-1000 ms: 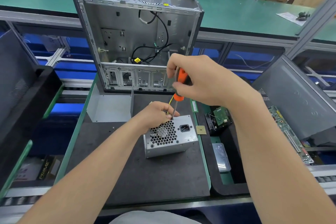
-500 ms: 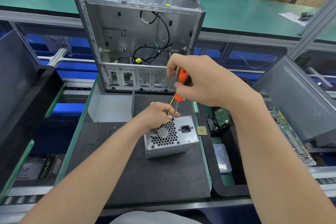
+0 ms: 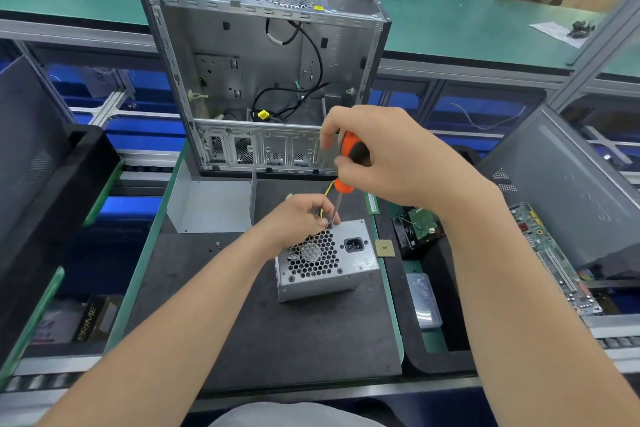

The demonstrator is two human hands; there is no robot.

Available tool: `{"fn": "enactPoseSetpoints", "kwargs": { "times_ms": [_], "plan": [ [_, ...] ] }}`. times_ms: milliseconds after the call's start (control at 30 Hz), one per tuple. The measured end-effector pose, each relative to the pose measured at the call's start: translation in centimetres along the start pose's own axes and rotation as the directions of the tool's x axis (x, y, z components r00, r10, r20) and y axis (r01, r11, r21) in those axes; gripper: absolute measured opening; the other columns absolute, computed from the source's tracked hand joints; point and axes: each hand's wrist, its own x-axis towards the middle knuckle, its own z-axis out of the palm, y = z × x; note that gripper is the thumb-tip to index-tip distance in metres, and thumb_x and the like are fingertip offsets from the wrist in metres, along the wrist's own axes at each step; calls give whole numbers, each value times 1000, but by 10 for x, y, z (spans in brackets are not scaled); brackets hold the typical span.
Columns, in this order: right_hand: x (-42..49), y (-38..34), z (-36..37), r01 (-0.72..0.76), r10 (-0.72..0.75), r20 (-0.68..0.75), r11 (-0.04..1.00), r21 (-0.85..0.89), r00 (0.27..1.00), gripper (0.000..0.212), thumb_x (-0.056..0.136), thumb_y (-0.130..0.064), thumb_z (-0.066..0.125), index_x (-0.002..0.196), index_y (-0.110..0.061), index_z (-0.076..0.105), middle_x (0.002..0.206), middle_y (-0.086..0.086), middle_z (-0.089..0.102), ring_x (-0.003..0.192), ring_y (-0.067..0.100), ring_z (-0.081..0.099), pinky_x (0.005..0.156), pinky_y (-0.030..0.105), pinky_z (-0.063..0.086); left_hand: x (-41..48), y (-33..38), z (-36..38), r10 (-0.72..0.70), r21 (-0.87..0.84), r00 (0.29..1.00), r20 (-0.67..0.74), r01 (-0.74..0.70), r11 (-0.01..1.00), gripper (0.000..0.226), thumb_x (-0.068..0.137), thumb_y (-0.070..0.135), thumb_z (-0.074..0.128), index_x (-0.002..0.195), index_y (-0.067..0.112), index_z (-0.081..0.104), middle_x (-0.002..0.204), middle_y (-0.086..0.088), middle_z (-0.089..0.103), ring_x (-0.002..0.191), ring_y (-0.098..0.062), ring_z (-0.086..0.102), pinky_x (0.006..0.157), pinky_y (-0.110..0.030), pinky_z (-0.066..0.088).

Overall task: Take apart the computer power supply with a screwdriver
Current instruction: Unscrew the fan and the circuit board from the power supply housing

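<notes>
**Head view.** The power supply (image 3: pixel 325 263) stands on the dark mat of the table (image 3: pixel 277 340) near the middle of the frame, with its fan grille and mains socket facing you. The opened computer case (image 3: pixel 263 80) stands at its 12 o'clock. Small loose screws (image 3: pixel 217 244) lie at its 9 o'clock, and a square chip (image 3: pixel 385 248) lies just beside it at 3 o'clock.

Your right hand (image 3: pixel 391 156) is wrapped round the orange-and-black handle of the screwdriver (image 3: pixel 349 156), whose shaft runs down toward 6 o'clock to the top edge of the housing. Your left hand (image 3: pixel 298 218) curls over that same edge, fingertips touching the shaft near its tip.

The step in hand appears to be loosening a screw on that edge. Keep the shaft in line with the screw and press down as you turn. Let the left fingers steady the tip and brace the housing against tipping, and be ready to catch the freed screw.

Compared with one second and half a second ago, little differs: hands, tool and supply keep the same arrangement.
</notes>
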Motion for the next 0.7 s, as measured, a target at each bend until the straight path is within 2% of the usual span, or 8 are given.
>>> {"fn": "enactPoseSetpoints", "kwargs": {
  "times_ms": [67, 133, 200, 267, 300, 400, 533, 700],
  "plan": [
    [-2, 0, -2, 6, -7, 24, 999, 36, 1000, 27, 84, -9, 64, 105, -25, 62, 90, -2, 58, 77, 5, 52, 66, 18, 38, 0, 1, 0, 6, 0, 1000, 6, -6, 1000, 22, 100, -2, 55, 92, 10, 72, 90, 11, 76, 77, 10, 65, 67, -8, 45],
    [-4, 0, 0, 1, -1, 4, 1000, 9, 1000, 26, 80, -10, 64, 101, -24, 62, 87, -6, 55, 76, 5, 52, 64, 17, 38, -1, 1, 0, 6, 5, 1000, 18, -7, 1000, 28, 101, 0, 55, 87, 17, 72, 100, 4, 77, 88, 0, 66, 77, -17, 46],
    [-3, -1, 4, -21, 16, -69, 997, -77, 997, 10, 85, -25, 66, 94, -24, 62, 79, -11, 56, 73, 6, 53, 66, 23, 43, -2, 2, 0, 5, -6, 1000, 26, -5, 1000, 30, 102, 0, 55, 85, 19, 72, 102, 1, 77, 97, -8, 66, 83, -23, 47],
    [-1, -1, 5, -59, 41, -133, 989, -132, 990, 20, 93, -42, 65, 85, -24, 66, 71, -11, 60, 69, 7, 55, 65, 31, 48, -3, 2, 0, 2, -14, 1000, 24, -2, 1000, 28, 102, 1, 55, 89, 18, 73, 104, 1, 77, 106, -14, 67, 88, -23, 48],
    [-1, 0, 6, -57, 38, -143, 990, -131, 989, 24, 95, -45, 65, 85, -24, 68, 68, -12, 60, 68, 6, 56, 65, 30, 48, -3, 2, 0, 1, -14, 1000, 20, 0, 1000, 26, 102, 2, 56, 91, 18, 74, 105, 2, 78, 109, -16, 68, 90, -23, 49],
    [-2, 3, 5, -10, 4, -111, 999, -53, 994, 5, 96, -26, 67, 98, -22, 68, 74, -11, 61, 73, 1, 54, 67, 27, 43, -4, 3, 1, 4, -11, 1000, 10, -3, 1000, 23, 102, 3, 56, 92, 17, 73, 104, 2, 78, 112, -20, 69, 92, -26, 49],
    [-6, 5, 5, -33, 34, -74, 999, 11, 997, 20, 89, -15, 64, 106, -25, 61, 91, -4, 59, 81, 4, 54, 69, 26, 46, -5, 2, 0, 5, 4, 1000, 7, -5, 1000, 18, 102, 6, 58, 98, 14, 74, 100, 6, 78, 101, -12, 70, 90, -25, 50],
    [-6, 5, 6, -61, 63, -128, 998, 19, 990, 19, 86, -17, 63, 103, -24, 60, 90, -6, 55, 82, 10, 55, 70, 30, 48, -6, -3, -2, 40, -4, 999, 33, -40, 999, 18, 101, 5, 60, 100, 15, 75, 100, 9, 78, 89, 6, 70, 72, -4, 46]
  ]
}}
